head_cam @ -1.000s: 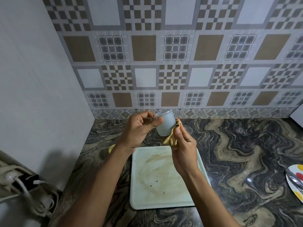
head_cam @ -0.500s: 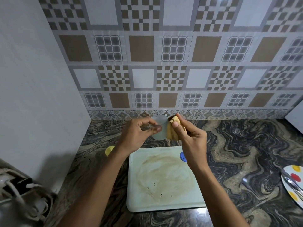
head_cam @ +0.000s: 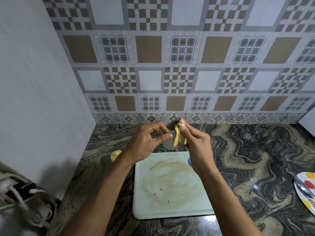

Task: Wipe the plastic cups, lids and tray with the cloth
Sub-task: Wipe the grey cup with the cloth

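At the lower left of the frame a tangle of white cables [head_cam: 22, 200] lies against the plain pale wall [head_cam: 34, 99]; the dark marbled worktop [head_cam: 247, 147] runs from there across to the right edge, with patterned wall tiles [head_cam: 182, 48] filling the upper frame. Just left of centre a yellow lid [head_cam: 115, 155] sits on the worktop, partly hidden behind the left forearm. The left hand [head_cam: 144, 142] is raised above the far edge of the tray; its grip is closed on the pale plastic cup [head_cam: 167, 144], thumb and fingers curled round the side and rim; the cup is held off the worktop, in the middle of the frame, and looks tipped on its side, though the hands hide much of it. Pressed against the right side of the cup is the folded tan cloth [head_cam: 178, 137]; the right hand [head_cam: 198, 143] pinches it, the thumb laid along the outer fold; so this grip is narrow and full of cloth. Below the hands the pale tray [head_cam: 141, 210] lies flat on the worktop, a broad brown smear and a few dark specks on its floor. An edge of a blue lid [head_cam: 189, 162] shows at the tray's upper right, beside the right wrist. At the far right edge lies a white plate [head_cam: 306, 178] with red and yellow spots, metal cutlery [head_cam: 305, 193] resting on it.
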